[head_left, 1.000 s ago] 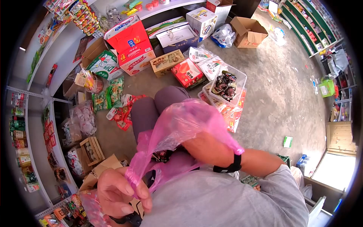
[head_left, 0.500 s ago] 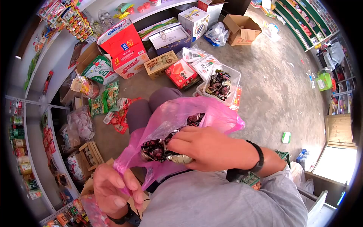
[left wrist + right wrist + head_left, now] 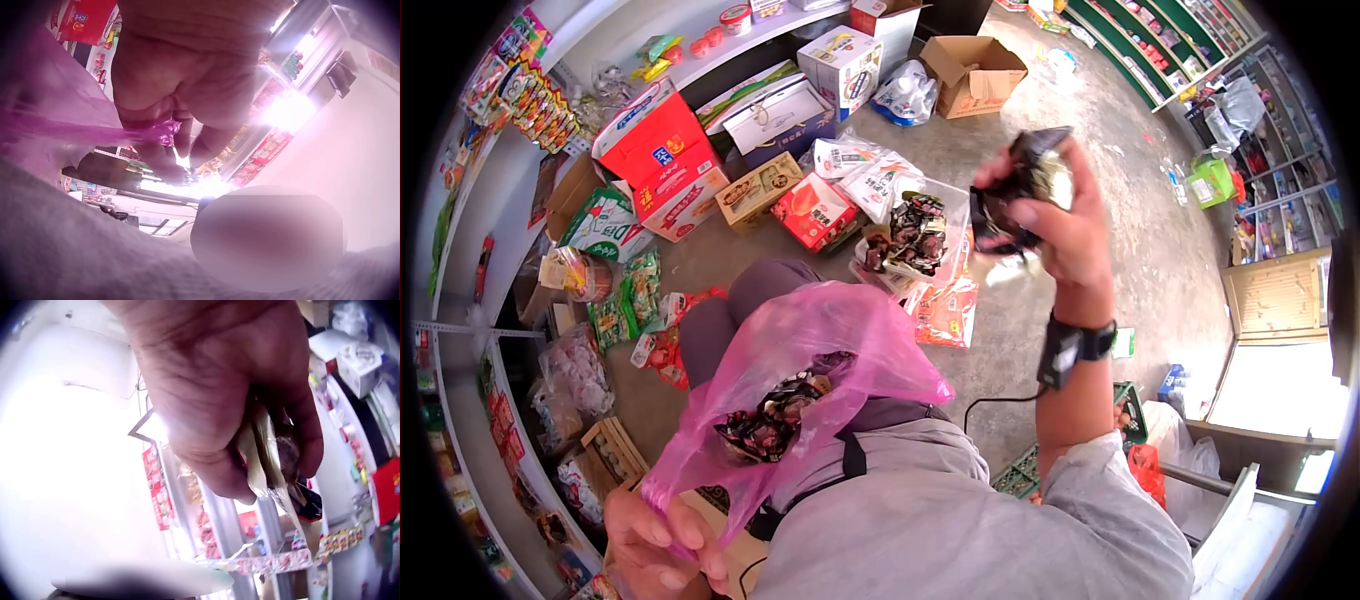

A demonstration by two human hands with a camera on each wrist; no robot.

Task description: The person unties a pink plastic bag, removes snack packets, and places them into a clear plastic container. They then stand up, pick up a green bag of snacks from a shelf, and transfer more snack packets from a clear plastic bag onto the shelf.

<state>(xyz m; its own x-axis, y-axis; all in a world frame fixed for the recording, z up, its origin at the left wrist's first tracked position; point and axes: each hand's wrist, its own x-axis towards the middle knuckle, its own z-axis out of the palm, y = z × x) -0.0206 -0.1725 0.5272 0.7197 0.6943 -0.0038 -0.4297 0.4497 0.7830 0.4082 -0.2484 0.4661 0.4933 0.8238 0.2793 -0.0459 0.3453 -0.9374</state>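
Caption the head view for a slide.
Left grip holds a pink plastic bag with dark foil packets inside; right grip holds similar packets clear of it.

The bag [image 3: 870, 335] lies over my lap [image 3: 765, 285], packets [image 3: 770, 420] inside it, my left hand [image 3: 665, 545] at its near left end. Beyond it stands a tub [image 3: 956, 215] with a box [image 3: 813, 212] to its left. My right hand [image 3: 1068, 225], with held packets [image 3: 1028, 185], is to the tub's right.

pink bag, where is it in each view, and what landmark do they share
Head: pink bag, below and left of centre, its end in the left hand.
Left wrist: pink bag at left, twisted and running right into the hand.
Right wrist: not in it.
Landmark: red box, upper left in head and left wrist, right edge in right wrist.
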